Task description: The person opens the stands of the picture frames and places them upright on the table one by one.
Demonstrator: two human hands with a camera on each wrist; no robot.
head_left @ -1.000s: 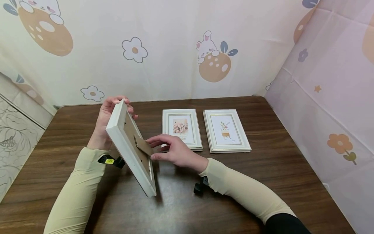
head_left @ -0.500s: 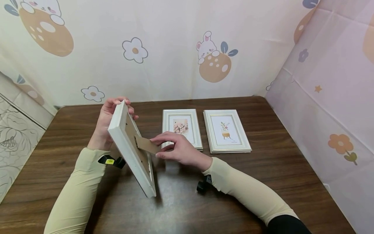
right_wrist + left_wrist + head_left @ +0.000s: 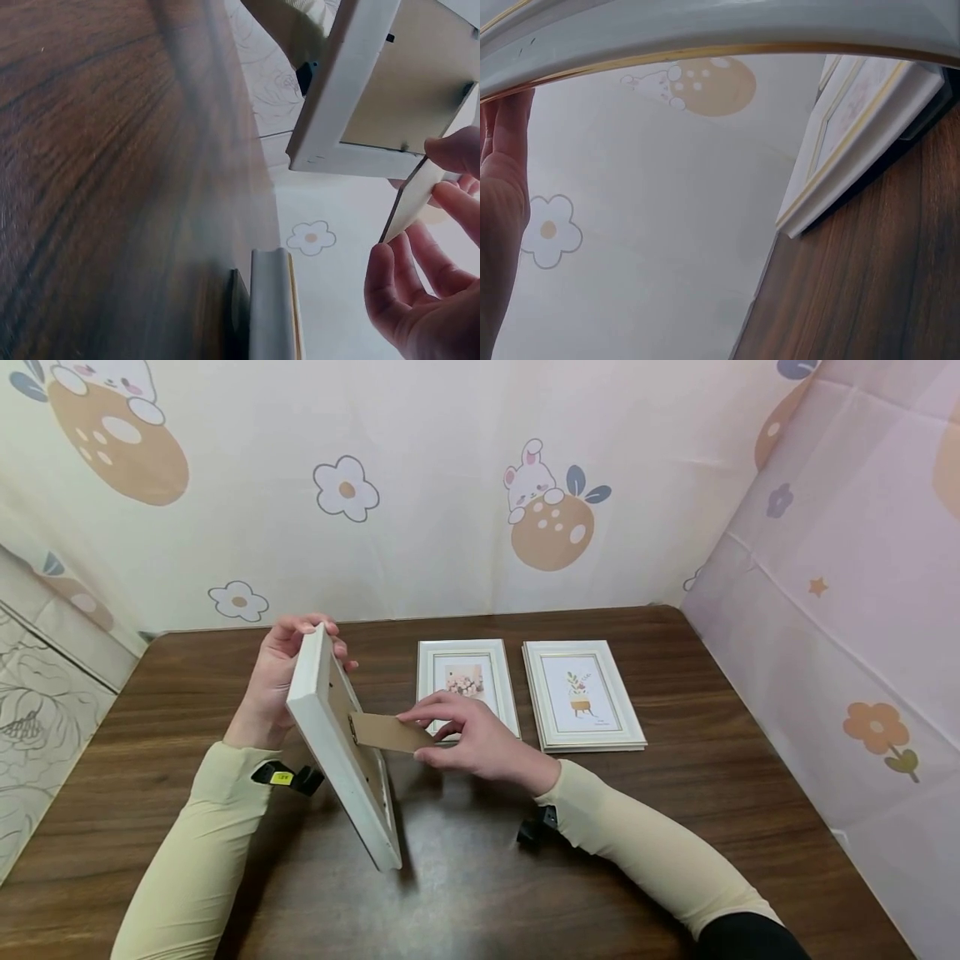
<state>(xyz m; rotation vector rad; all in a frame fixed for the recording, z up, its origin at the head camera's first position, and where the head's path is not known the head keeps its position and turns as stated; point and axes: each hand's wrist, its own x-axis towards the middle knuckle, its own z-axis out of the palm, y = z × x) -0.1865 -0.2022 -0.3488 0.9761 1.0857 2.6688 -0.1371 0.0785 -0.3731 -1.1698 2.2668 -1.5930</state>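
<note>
My left hand grips the top of a white picture frame, which leans upright with its lower edge near the tabletop. Its brown backing faces right. A brown easel stand sticks out from that backing, swung well away from it. With thumb and fingers my right hand pinches the stand's free end. The right wrist view shows the thumb and fingertips on the stand's edges. In the left wrist view the frame's gold-lined rim crosses the top and hides part of my left hand.
Two white frames lie face up on the dark wooden table: one with a pink flower picture, another with a potted plant picture, which looks stacked on something. A patterned curtain stands behind.
My right hand has moved right, drawing the easel stand outward from the backing. The frame has turned slightly more upright; my left hand has kept its grip.
</note>
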